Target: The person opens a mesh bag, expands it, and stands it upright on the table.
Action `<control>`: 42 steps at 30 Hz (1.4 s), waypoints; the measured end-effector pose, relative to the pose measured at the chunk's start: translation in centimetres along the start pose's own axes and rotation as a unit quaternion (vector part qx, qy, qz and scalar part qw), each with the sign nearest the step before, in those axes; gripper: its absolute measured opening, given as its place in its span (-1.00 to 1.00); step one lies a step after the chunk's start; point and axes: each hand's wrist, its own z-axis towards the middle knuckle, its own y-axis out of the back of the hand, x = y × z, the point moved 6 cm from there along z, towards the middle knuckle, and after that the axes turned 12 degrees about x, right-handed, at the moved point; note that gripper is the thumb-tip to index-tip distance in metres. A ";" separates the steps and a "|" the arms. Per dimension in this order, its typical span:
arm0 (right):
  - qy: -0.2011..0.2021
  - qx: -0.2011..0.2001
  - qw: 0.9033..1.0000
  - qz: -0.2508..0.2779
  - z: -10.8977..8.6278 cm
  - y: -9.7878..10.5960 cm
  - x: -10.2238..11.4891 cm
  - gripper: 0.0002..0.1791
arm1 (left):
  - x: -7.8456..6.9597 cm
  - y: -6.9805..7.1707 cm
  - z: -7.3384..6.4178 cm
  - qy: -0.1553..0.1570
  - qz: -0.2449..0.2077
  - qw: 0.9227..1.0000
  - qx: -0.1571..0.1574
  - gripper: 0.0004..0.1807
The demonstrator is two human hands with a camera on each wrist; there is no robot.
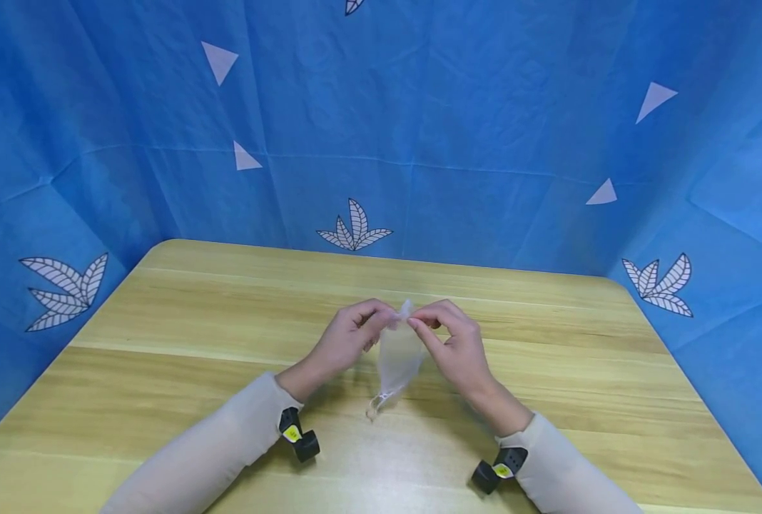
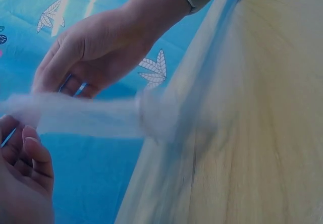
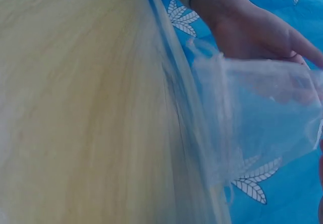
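Observation:
A sheer white drawstring pouch (image 1: 399, 357) hangs upside down between both hands, its gathered drawstring (image 1: 373, 407) at the low end. My left hand (image 1: 352, 332) pinches the upper edge on the left with thumb and fingertips. On the right, my right hand (image 1: 454, 343) pinches the same edge, close to the left fingertips. Seen from the left wrist, the pouch (image 2: 96, 115) stretches sideways, blurred, with the right hand (image 2: 101, 50) beyond it. Through the translucent fabric of the pouch (image 3: 267, 113) in the right wrist view, part of the left hand (image 3: 252, 35) shows.
A wood-grain table (image 1: 195, 307) lies under the hands. Behind it and at its sides hangs a blue cloth (image 1: 471, 128) printed with white leaves and triangles. Each sleeve cuff carries a black wrist camera, the left camera (image 1: 305, 444) and the right camera (image 1: 486, 475).

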 end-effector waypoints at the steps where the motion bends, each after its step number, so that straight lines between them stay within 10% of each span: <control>1: -0.002 -0.002 1.000 -0.002 -0.1 0.0 -0.4 -0.89 | 0.0 0.0 0.0 -0.003 -0.006 1.000 0.004 -0.66; 42: 0.018 0.016 1.000 0.002 -0.5 -0.3 -1.1 -0.93 | -0.1 0.2 0.0 0.023 0.068 0.997 -0.009 -0.92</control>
